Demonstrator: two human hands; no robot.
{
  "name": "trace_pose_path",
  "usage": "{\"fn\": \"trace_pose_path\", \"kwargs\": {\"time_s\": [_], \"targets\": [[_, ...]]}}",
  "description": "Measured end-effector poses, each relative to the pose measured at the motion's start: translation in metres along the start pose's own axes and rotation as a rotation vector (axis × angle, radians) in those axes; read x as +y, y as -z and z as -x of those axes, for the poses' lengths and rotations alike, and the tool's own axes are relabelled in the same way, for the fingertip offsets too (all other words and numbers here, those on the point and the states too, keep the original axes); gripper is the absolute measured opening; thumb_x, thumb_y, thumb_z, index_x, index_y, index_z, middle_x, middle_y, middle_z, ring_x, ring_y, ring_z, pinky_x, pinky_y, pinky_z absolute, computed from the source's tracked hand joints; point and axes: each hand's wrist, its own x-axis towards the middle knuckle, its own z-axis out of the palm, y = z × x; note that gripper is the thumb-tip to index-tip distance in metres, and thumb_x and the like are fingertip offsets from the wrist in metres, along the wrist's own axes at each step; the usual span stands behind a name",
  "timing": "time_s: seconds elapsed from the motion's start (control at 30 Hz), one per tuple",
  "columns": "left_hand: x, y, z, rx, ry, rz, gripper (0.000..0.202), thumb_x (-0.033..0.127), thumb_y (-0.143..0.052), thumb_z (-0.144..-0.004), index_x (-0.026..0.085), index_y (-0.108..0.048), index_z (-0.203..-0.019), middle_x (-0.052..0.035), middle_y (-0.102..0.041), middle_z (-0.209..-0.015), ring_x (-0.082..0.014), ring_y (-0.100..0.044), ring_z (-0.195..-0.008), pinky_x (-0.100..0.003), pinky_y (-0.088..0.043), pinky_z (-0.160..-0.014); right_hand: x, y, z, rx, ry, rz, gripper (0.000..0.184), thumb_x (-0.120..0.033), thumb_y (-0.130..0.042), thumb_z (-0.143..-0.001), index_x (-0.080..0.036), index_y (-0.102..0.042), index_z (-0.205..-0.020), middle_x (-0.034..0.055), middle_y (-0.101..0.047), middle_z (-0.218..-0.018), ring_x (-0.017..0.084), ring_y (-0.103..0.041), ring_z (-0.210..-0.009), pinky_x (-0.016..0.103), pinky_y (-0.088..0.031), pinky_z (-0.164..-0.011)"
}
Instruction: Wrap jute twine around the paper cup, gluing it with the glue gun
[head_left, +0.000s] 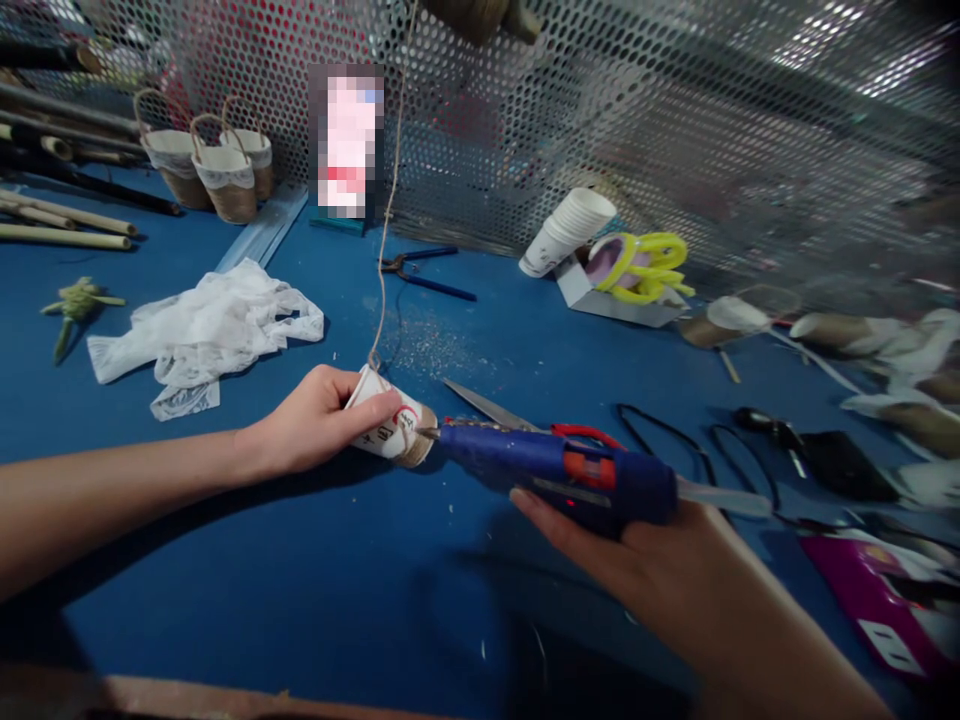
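Note:
My left hand (pixel 311 422) is wrapped round a small white paper cup (pixel 384 428) lying on its side over the blue table (pixel 300 580). Brown twine is wound on the cup's bottom end (pixel 418 450). A strand of twine (pixel 386 220) runs from the cup up to a spool at the top. My right hand (pixel 660 560) grips a blue glue gun (pixel 562 470) with a red trigger. Its nozzle touches the twine-wrapped end of the cup.
Scissors (pixel 487 408) lie just behind the gun. Crumpled white plastic (pixel 202 330) sits to the left, three small woven baskets (pixel 217 170) and bamboo sticks at back left. Pliers (pixel 424 270), stacked paper cups (pixel 566 230), yellow pipe cleaners (pixel 649 265), black cables and cardboard rolls fill the right. A perforated metal screen stands behind.

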Motion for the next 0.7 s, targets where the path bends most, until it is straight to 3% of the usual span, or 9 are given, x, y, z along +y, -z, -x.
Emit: {"fn": "trace_pose_path", "kwargs": {"time_s": [0.1,0.17,0.4,0.6,0.7], "targets": [[0.0,0.0,0.001,0.007,-0.004,-0.027,0.03,0.035,-0.053,-0.081,0.012,-0.07,-0.075,-0.0049,-0.072,-0.075,-0.0123,-0.063,-0.065,-0.017,-0.048,-0.059,0.002,-0.004,0.006,0.087,0.113,0.014,0.031,-0.018,-0.038,-0.086,-0.029,-0.067,-0.088,0.0004,-0.066,-0.064,0.019,-0.064,-0.064,0.032,-0.05,-0.06],[0.0,0.0,0.001,0.006,0.01,-0.03,0.03,0.036,-0.053,-0.081,0.011,-0.07,-0.076,-0.0052,-0.072,-0.076,-0.0128,-0.063,-0.065,-0.018,-0.048,-0.06,-0.001,-0.005,0.007,0.109,0.048,-0.034,0.033,-0.018,-0.035,-0.086,-0.028,-0.067,-0.085,0.0014,-0.066,-0.064,0.019,-0.064,-0.065,0.032,-0.05,-0.061],[-0.001,0.0,0.001,0.003,0.015,-0.057,0.034,0.04,-0.052,-0.081,0.011,-0.069,-0.079,-0.0069,-0.072,-0.079,-0.0156,-0.065,-0.069,-0.021,-0.05,-0.062,-0.019,0.007,-0.01,-0.044,-0.263,-0.232,0.025,-0.024,-0.042,-0.084,-0.025,-0.063,-0.07,0.0043,-0.066,-0.064,0.018,-0.063,-0.06,0.029,-0.052,-0.056],[-0.001,0.0,0.0,-0.001,0.023,-0.039,0.034,0.04,-0.052,-0.081,0.011,-0.07,-0.082,-0.0072,-0.072,-0.08,-0.0154,-0.064,-0.069,-0.022,-0.05,-0.063,-0.016,0.004,-0.006,-0.018,-0.266,-0.214,0.027,-0.027,-0.04,-0.085,-0.025,-0.062,-0.069,0.0032,-0.064,-0.061,0.017,-0.063,-0.057,0.028,-0.051,-0.053],[0.0,0.0,0.0,0.001,0.027,-0.016,0.034,0.04,-0.053,-0.081,0.011,-0.07,-0.08,-0.006,-0.072,-0.078,-0.0151,-0.064,-0.069,-0.02,-0.049,-0.062,-0.013,0.001,0.0,0.013,-0.173,-0.182,0.028,-0.029,-0.038,-0.084,-0.026,-0.063,-0.073,0.0025,-0.065,-0.062,0.018,-0.063,-0.059,0.029,-0.051,-0.056]]}}
